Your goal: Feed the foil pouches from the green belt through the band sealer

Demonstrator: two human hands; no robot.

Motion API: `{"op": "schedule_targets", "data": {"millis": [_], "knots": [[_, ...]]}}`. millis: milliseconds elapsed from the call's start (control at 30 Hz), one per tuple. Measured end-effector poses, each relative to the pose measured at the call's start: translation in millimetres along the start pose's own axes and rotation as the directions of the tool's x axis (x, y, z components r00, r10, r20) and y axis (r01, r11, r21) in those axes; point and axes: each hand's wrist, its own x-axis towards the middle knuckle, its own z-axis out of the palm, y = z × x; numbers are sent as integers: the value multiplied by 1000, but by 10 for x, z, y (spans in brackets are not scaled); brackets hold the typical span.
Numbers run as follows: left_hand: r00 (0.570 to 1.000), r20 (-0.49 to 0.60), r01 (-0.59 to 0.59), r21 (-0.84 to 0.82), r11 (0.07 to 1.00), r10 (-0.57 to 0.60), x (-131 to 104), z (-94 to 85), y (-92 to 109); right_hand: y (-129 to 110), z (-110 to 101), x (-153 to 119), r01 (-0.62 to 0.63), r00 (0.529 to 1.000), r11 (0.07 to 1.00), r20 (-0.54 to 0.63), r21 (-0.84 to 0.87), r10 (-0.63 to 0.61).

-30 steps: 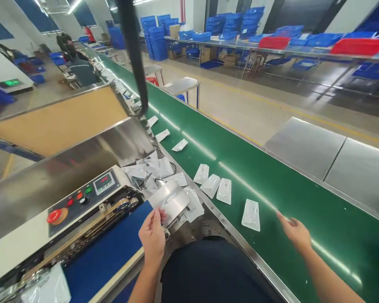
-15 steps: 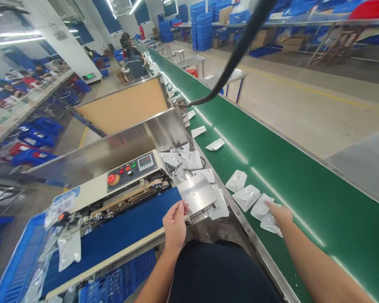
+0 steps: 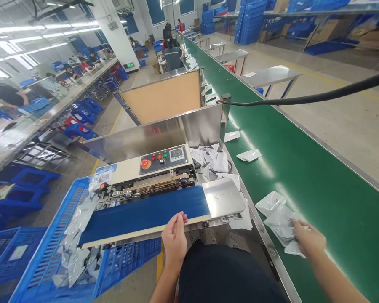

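Observation:
My right hand point(image 3: 309, 239) is over the green conveyor belt, its fingers closed on the edge of a white pouch point(image 3: 279, 223). That pouch overlaps other white pouches, one behind it point(image 3: 270, 203) and one partly under my fingers point(image 3: 294, 249). My left hand point(image 3: 175, 235) is in front of the sealing machine's blue belt point(image 3: 151, 210), thumb and fingertips pinched together, with nothing visible between them. To its right is the machine's metal feed plate point(image 3: 224, 197). The control panel point(image 3: 163, 160) has a red knob and a lit display.
Loose white pouches point(image 3: 208, 162) are heaped behind the feed plate. A blue basket point(image 3: 50, 252) at the machine's left end holds several pouches. More pouches point(image 3: 249, 155) lie farther up the green belt point(image 3: 328, 189). A black cable point(image 3: 303, 100) crosses above it. People sit farther back.
The view has swung left. The pouch at the blue belt's left end is no longer on it. By my right hand, the pouches are bunched closer, and its fingers have closed on one.

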Motion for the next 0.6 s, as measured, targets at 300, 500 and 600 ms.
{"op": "schedule_targets", "data": {"millis": [300, 500, 600], "knots": [[865, 371, -372, 19, 928, 339, 124, 792, 187, -1279, -604, -827, 579, 809, 803, 22, 139, -587], [827, 476, -283, -109, 953, 300, 319, 1116, 326, -1966, -199, -1542, 723, 487, 579, 317, 376, -814], [901, 402, -150, -65, 987, 163, 412, 1079, 238, -2105, 48, -1508, 615, 575, 720, 443, 321, -688]]}}
